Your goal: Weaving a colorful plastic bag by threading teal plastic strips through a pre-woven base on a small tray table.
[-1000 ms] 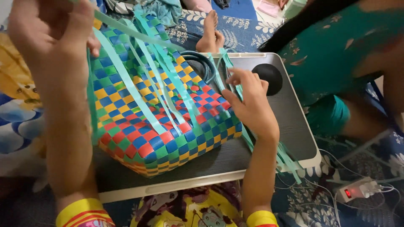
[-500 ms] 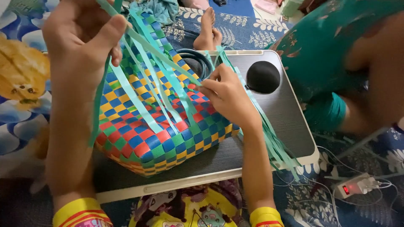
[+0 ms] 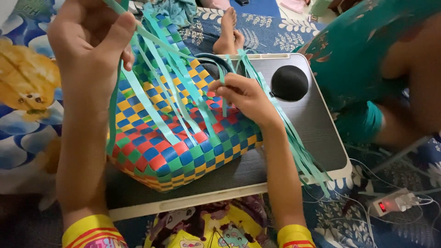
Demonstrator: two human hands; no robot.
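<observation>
A woven basket point(image 3: 183, 151) of red, blue, green and yellow plastic strips lies on its side on a dark lap table point(image 3: 317, 133). Several loose teal strips point(image 3: 170, 87) rise from its weave. My left hand point(image 3: 89, 50) is raised at the upper left, closed around a bunch of those strips. My right hand point(image 3: 243, 96) rests on the basket's right side and pinches a single teal strip between thumb and fingers. More teal strips point(image 3: 298, 151) trail past my right wrist over the table's right edge.
A black dome-shaped object point(image 3: 289, 82) sits on the table's far right. Another person in a teal garment point(image 3: 367, 59) sits at the right, a bare foot point(image 3: 227, 32) beyond the table. A white power strip point(image 3: 395, 202) with cables lies on the patterned floor cloth at lower right.
My left hand has lifted the bundle of strips higher and rightward. My right hand has slid left onto the basket and closed on one strip.
</observation>
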